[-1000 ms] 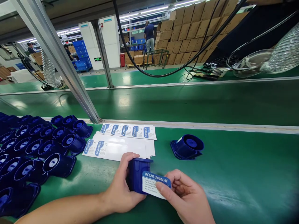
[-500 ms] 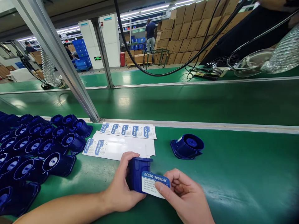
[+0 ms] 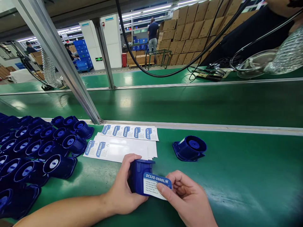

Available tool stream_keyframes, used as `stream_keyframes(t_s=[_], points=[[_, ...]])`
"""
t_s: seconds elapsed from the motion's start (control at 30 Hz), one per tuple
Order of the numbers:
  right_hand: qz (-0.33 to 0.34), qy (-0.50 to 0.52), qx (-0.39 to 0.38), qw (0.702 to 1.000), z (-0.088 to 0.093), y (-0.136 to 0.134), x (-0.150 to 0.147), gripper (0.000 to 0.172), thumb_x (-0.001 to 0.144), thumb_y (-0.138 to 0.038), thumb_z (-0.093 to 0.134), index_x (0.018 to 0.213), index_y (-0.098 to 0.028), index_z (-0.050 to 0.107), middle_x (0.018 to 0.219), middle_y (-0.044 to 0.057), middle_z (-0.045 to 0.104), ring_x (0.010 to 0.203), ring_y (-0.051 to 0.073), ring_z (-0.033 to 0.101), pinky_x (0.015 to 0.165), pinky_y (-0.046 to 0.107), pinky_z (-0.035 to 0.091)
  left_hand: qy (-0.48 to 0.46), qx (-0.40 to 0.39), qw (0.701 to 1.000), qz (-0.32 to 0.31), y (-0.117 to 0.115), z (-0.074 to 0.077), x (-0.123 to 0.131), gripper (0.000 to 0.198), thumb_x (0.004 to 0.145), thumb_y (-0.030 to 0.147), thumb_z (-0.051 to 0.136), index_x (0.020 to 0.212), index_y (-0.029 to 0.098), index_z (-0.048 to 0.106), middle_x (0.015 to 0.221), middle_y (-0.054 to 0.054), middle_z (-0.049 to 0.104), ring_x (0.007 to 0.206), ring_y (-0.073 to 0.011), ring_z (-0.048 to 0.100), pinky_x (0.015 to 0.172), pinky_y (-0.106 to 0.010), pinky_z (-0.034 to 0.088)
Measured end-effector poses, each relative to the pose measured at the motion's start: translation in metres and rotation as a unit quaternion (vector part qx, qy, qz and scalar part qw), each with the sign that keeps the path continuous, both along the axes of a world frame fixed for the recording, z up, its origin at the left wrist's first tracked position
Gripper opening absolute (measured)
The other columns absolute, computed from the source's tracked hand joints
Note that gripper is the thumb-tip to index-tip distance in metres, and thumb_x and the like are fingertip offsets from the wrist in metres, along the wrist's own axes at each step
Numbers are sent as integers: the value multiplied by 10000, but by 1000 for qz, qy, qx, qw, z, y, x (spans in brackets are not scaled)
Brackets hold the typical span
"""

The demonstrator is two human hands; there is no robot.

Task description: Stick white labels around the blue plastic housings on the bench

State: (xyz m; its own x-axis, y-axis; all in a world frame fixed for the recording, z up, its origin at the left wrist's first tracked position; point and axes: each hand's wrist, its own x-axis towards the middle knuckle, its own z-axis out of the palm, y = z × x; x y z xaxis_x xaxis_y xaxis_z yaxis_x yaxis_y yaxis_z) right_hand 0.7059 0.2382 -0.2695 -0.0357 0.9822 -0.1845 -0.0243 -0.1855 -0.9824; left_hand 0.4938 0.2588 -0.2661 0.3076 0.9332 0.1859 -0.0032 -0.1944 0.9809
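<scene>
My left hand (image 3: 126, 190) is wrapped around a dark blue plastic housing (image 3: 139, 175), held on its side just above the green bench. Between the thumb and fingers of my right hand (image 3: 187, 195) is a blue and white label (image 3: 153, 186) printed "DC52Q-5000L/H". The label's left end lies against the side of the housing, while its right end stands off from it. Behind my left hand lie label sheets (image 3: 127, 148), one with two labels at its left end. Another blue housing (image 3: 193, 146) rests by itself to the right, round opening up.
Several rows of blue housings (image 3: 59, 165) cover the bench at left. A slanted metal post (image 3: 61, 63) rises behind them. A black cable (image 3: 151, 75) hangs across the back. A clear flexible duct (image 3: 287, 52) is at upper right, and people and stacked cartons (image 3: 189, 30) are beyond.
Both hands, the housing and the label stay almost still. The label's right end has shifted very slightly. At upper right, a person's dark-clothed body has moved a little.
</scene>
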Motion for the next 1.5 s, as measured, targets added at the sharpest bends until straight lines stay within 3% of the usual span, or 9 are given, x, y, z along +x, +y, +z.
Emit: stream_keyframes(t_s=[0.7,1.1,1.5], points=[[-16,-14,-6,1000,3,1,-2,438,738,-576,883,703,-212,644,612,-22,560,565,139,505,530,253,427,-3,-2,1000,2,1,2,0,846,653,43,790,1390,282,450,1328,-84,512,1201,-303,599,1076,-480,477],[-10,-10,-7,1000,1,0,-2,443,749,-578,876,705,-209,634,618,-22,553,571,139,507,533,256,431,1,-2,1000,2,0,0,0,860,654,35,794,1401,279,444,1366,-100,512,1270,-337,580,1140,-528,434],[-7,-24,-5,1000,1,3,-2,465,763,-611,852,703,-212,621,623,-25,531,581,139,487,541,264,416,-7,-8,1000,3,0,4,0,852,640,17,772,1381,298,458,1342,-78,511,1236,-313,581,1105,-504,457]])
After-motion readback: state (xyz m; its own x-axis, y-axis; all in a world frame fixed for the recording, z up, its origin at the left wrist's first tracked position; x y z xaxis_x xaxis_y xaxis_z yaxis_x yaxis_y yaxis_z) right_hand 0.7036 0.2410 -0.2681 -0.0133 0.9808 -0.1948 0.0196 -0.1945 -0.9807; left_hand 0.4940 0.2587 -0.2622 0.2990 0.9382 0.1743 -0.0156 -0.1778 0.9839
